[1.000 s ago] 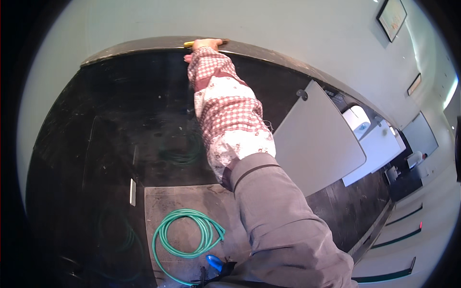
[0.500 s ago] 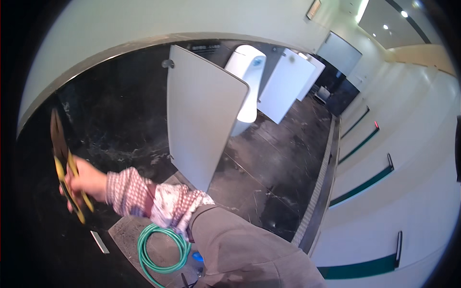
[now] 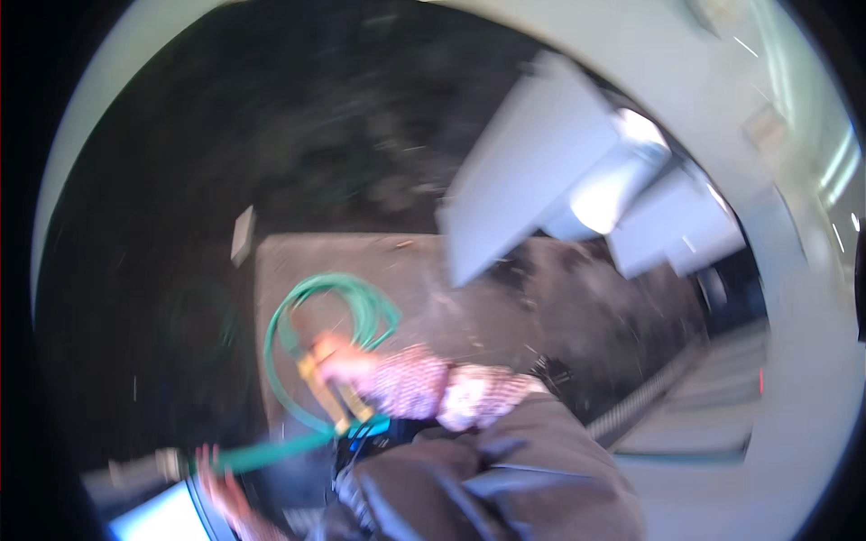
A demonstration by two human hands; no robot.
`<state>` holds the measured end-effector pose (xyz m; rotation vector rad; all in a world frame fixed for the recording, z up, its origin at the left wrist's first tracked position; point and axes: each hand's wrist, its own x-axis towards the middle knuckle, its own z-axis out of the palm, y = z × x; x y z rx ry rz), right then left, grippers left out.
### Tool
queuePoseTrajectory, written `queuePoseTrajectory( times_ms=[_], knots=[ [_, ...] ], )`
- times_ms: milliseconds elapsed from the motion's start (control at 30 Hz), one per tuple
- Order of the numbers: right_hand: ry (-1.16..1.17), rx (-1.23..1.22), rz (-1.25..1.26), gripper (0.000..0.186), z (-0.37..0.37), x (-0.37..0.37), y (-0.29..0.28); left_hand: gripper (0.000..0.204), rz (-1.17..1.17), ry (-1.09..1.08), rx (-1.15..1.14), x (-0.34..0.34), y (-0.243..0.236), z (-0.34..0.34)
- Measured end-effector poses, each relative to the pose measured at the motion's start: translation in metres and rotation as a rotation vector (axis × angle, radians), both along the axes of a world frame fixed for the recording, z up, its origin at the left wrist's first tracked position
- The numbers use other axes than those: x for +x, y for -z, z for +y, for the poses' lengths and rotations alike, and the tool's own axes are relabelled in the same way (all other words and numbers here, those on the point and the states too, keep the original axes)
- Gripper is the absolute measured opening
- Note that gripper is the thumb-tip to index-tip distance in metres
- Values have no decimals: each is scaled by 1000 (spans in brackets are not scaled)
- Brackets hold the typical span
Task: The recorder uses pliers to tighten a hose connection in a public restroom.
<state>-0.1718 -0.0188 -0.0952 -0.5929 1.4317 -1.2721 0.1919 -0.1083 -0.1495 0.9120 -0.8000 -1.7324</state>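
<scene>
My right hand [image 3: 341, 361] is closed around long-nose pliers [image 3: 313, 371] with yellow handles. Their dark jaws lie over a coil of green hose [image 3: 372, 311] on the floor; blur hides whether they touch it. At the lower left, my left hand [image 3: 224, 494] has its fingers stretched out and slightly apart. It is beside a green band [image 3: 271, 453] and the dark edge of a bright white panel [image 3: 162, 516]. Motion smears the fingers, and I cannot make out what they touch.
A grey slab [image 3: 419, 270] lies under the hose. Near its far left corner is a small white block [image 3: 243, 236]. Grey partitions [image 3: 528, 162] and a white urinal [image 3: 604, 198] stand at the right. My trousered leg [image 3: 532, 469] fills the lower middle.
The view has swung down and to the left. My right hand has brought the pliers from beside the dark wall to over the hose coil. My left hand has come into view.
</scene>
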Motion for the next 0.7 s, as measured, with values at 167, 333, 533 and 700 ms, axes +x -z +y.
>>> queuePoseTrajectory(
  times_ms=[167,333,533,700],
  knots=[
    [-141,117,-393,29,13,8,-50,41,-5,-169,82,-28,-22,11],
    [-248,137,-606,33,8,33,-57,35,8,-280,70,-24,-18,28],
    [-440,36,-608,31,2,53,-52,34,-51,-313,51,-17,-13,30],
    [-463,101,-511,23,-9,63,-47,34,-101,-324,50,-28,-13,27]
  ],
)
